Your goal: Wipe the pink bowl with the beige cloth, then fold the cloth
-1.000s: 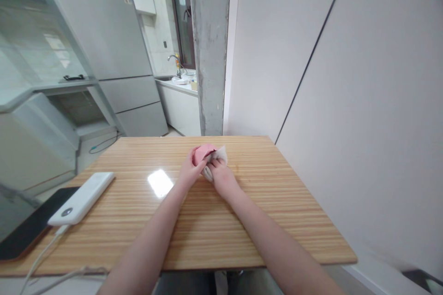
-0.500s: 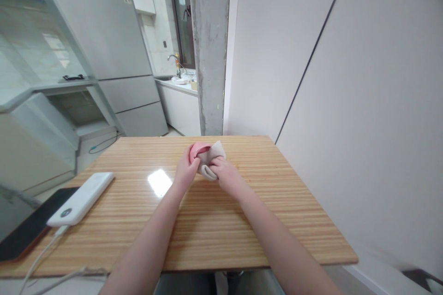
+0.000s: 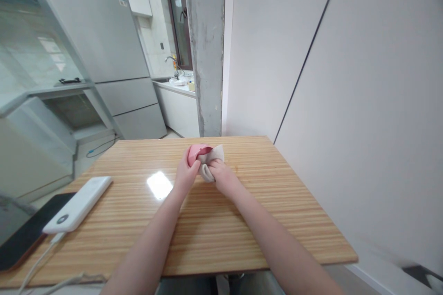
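Together my left hand (image 3: pixel 186 174) and right hand (image 3: pixel 221 176) pinch the bundled pink-and-beige cloth (image 3: pixel 206 159) (both grips closed), steadying it above the counter (image 3: pixel 242 221).

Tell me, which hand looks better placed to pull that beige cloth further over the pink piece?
Probably the right hand: it pinches the beige cloth, while the left hand grips the pink piece, steadying it.

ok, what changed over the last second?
The beige cloth, bunched under the right hand a second ago, now stands up more beside the pink item, which the left hand grips. Both hands sit slightly nearer the person. The view shifted a little. Both hands kept their grip. The power bank and phone still lie on the table.
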### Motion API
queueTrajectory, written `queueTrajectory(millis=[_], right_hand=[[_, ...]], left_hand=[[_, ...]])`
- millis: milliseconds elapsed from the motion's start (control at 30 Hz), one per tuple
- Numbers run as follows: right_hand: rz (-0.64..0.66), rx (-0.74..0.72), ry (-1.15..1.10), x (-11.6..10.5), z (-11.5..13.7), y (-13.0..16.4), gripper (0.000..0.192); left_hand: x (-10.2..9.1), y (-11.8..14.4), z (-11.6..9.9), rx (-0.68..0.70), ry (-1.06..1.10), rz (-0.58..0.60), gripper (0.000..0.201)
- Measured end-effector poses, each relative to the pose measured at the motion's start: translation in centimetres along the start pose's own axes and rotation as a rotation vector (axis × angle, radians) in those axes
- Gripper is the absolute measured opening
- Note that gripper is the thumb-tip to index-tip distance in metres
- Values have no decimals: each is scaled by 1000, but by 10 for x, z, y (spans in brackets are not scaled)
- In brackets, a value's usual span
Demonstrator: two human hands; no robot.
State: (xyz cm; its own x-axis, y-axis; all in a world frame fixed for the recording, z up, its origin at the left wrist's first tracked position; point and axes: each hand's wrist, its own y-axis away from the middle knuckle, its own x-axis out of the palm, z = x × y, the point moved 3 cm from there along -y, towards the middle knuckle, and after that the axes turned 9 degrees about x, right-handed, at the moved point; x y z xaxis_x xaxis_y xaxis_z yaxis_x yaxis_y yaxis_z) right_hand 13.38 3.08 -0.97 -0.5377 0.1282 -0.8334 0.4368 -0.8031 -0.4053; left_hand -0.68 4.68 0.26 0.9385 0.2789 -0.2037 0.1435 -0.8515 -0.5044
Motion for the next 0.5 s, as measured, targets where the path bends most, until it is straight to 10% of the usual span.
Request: queueTrajectory(millis=[300,500], right_hand=[[-83,138,17,3,-5,-1,26],[-17,6,57,-2,-6,0,25]], left_hand=[[28,17,-2,-38,151,-35,82],[3,3,-3,27,-47,5,61]])
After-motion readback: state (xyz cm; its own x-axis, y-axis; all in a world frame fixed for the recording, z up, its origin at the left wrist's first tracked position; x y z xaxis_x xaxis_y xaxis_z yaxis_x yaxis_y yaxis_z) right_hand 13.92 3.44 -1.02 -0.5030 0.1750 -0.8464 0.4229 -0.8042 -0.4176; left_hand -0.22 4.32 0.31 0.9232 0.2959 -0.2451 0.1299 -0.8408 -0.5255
